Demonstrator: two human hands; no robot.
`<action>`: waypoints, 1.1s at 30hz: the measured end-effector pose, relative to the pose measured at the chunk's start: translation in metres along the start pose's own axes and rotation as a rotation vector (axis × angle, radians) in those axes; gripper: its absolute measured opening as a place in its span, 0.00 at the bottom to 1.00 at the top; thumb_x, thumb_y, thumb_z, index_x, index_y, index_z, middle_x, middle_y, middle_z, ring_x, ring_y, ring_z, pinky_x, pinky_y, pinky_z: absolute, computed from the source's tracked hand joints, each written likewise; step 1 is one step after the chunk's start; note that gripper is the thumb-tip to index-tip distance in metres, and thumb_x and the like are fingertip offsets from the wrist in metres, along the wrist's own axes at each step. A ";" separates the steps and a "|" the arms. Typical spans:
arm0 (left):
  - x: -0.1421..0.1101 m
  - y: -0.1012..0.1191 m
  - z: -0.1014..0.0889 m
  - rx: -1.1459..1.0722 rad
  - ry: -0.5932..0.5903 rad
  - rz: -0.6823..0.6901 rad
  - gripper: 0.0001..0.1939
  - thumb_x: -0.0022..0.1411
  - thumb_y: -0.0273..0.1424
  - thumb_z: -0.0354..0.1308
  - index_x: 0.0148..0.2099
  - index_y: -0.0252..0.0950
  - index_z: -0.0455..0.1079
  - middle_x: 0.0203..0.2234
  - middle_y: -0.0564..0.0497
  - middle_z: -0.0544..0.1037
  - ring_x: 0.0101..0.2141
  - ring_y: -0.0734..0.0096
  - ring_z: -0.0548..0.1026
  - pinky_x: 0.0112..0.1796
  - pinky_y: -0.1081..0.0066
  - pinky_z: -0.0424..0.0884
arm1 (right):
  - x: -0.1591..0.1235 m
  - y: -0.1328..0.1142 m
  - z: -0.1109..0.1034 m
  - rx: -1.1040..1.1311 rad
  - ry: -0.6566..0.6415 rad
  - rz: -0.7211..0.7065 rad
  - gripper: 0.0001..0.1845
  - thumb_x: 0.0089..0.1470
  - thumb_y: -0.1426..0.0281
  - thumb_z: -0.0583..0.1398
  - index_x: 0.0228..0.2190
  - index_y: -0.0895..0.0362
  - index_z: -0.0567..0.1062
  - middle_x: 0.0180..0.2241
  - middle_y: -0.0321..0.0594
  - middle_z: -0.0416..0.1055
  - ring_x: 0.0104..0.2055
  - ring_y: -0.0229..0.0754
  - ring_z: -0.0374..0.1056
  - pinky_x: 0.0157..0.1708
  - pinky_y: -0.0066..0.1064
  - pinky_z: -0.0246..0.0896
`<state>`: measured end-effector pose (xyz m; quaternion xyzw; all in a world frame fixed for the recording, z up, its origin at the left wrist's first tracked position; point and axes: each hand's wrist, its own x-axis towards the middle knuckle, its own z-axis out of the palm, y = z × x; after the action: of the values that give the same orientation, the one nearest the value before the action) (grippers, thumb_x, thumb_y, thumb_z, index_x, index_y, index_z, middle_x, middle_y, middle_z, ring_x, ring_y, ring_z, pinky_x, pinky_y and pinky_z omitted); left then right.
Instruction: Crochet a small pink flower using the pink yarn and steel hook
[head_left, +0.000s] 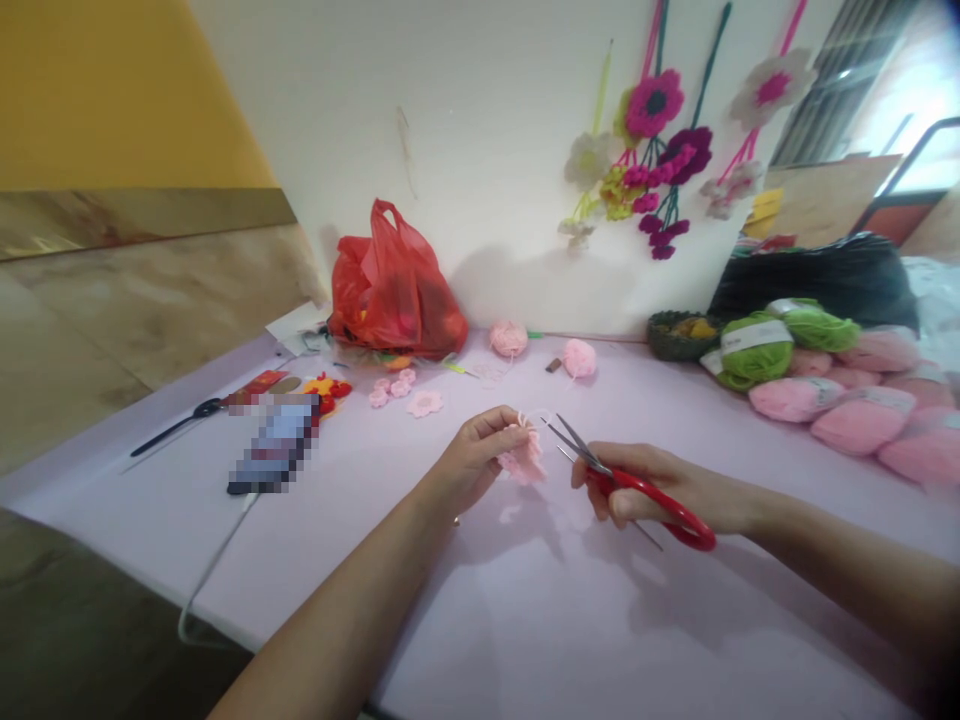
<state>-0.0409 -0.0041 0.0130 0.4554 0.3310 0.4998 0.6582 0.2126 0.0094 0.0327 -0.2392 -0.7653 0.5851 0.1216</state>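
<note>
Pinched between the thumb and fingers of my left hand (480,450) is a pale pink crochet piece (525,462) with scalloped edges. A thin strand of light yarn (537,414) loops from its top toward the scissors. Red-handled scissors (651,490) are in my right hand (637,478), their blades slightly apart and pointing left at the strand. The same hand also holds a thin metal crochet hook (566,453), its shaft passing under the fingers and coming out below. Whether the blades touch the strand I cannot tell.
Behind my hands lie pink crochet flowers (425,403), a pink yarn ball (580,358) and a red plastic bag (397,290). A phone (276,445) with a white cable is at left. Pink yarn skeins (862,418), green yarn (756,350) and a dark basket (675,340) stand at right.
</note>
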 end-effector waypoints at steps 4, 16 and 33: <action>0.000 -0.002 -0.001 0.045 -0.033 -0.024 0.13 0.53 0.36 0.70 0.32 0.34 0.70 0.23 0.54 0.74 0.23 0.78 0.71 0.28 0.76 0.66 | 0.001 0.003 0.000 -0.008 0.015 -0.019 0.18 0.59 0.58 0.61 0.46 0.55 0.70 0.30 0.34 0.66 0.31 0.34 0.64 0.30 0.26 0.61; 0.000 -0.004 -0.004 0.146 -0.095 -0.084 0.11 0.54 0.34 0.68 0.32 0.34 0.69 0.23 0.53 0.76 0.22 0.75 0.74 0.25 0.75 0.68 | -0.001 0.000 0.007 0.041 0.168 0.016 0.14 0.57 0.61 0.61 0.41 0.58 0.73 0.20 0.28 0.57 0.19 0.29 0.53 0.18 0.23 0.49; -0.005 -0.006 0.002 0.340 -0.215 -0.170 0.08 0.58 0.34 0.64 0.33 0.34 0.71 0.25 0.50 0.79 0.23 0.70 0.78 0.24 0.75 0.66 | 0.002 -0.001 0.017 0.095 0.117 0.007 0.13 0.51 0.64 0.63 0.39 0.55 0.71 0.24 0.29 0.59 0.23 0.31 0.57 0.21 0.23 0.53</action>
<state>-0.0388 -0.0094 0.0080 0.5812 0.3755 0.3281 0.6431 0.2025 -0.0039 0.0281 -0.2693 -0.7273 0.6065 0.1753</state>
